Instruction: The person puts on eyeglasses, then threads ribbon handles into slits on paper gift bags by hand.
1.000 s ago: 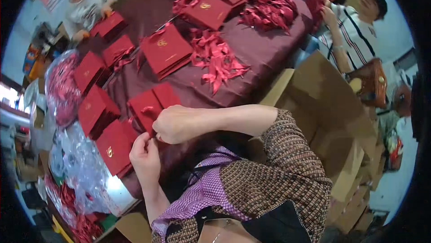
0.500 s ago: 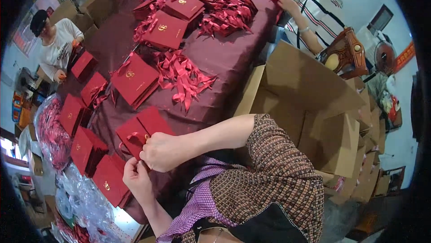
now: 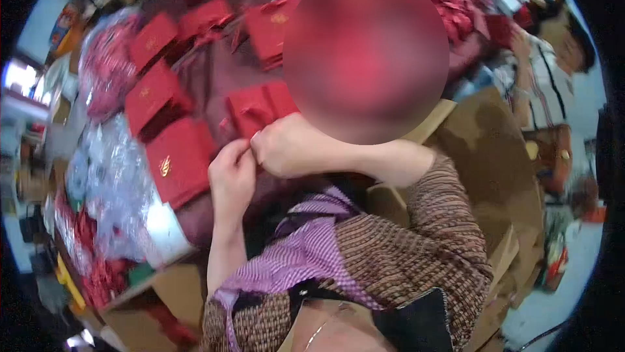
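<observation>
A red gift bag (image 3: 260,103) lies on the cloth just beyond my hands, with red ribbon (image 3: 225,123) at its near left side. My left hand (image 3: 233,171) is closed, thumb and forefinger pinched at the ribbon. Touching it, my right hand (image 3: 285,146) is closed in a fist, its fingers pressed to the same ribbon end. Motion blur and my knuckles hide most of the strip between them. Left of my hands stands a stack of red bags (image 3: 177,160) with a gold emblem, its near edge close to my left wrist.
More red bag stacks (image 3: 156,97) line the table's left side. Clear plastic wrapping (image 3: 107,186) and a plastic bag of red ribbons (image 3: 111,69) lie beyond them. A large cardboard box (image 3: 485,150) stands at right. A person in a striped top (image 3: 550,85) works at far right. A round blur covers the upper middle.
The view has swung, so the table and bags appear higher and turned. My hands remain together at the bag, with the right hand still beside the left.
</observation>
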Motion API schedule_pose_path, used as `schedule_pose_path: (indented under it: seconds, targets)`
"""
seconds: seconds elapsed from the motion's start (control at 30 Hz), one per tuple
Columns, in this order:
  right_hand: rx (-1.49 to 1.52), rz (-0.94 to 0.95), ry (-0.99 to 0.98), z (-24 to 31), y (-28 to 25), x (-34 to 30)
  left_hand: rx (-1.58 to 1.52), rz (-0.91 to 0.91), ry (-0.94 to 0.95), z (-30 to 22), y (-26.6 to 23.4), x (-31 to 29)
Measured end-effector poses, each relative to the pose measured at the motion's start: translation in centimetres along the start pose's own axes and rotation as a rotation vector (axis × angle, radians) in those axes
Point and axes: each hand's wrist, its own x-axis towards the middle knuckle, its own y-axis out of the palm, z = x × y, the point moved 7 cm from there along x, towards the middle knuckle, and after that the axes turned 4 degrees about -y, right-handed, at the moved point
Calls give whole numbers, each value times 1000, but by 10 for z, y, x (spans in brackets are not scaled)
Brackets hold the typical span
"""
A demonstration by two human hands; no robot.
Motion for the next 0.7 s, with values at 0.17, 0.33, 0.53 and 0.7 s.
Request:
schedule_pose_path:
  seconds: [0.17,0.33,0.53,0.7]
  targets:
    - [285,-46,35,-15,0,4,-104,29,-35,10,0,-3]
    - [558,20,58,-14,-26,7,-211,127,15,3,-19,0]
    - [452,-107,-35,0,-22,0,-53,187,216,-7,-19,3]
    - [260,110,53,-6,-57,3,-96,197,189,-7,-19,-1]
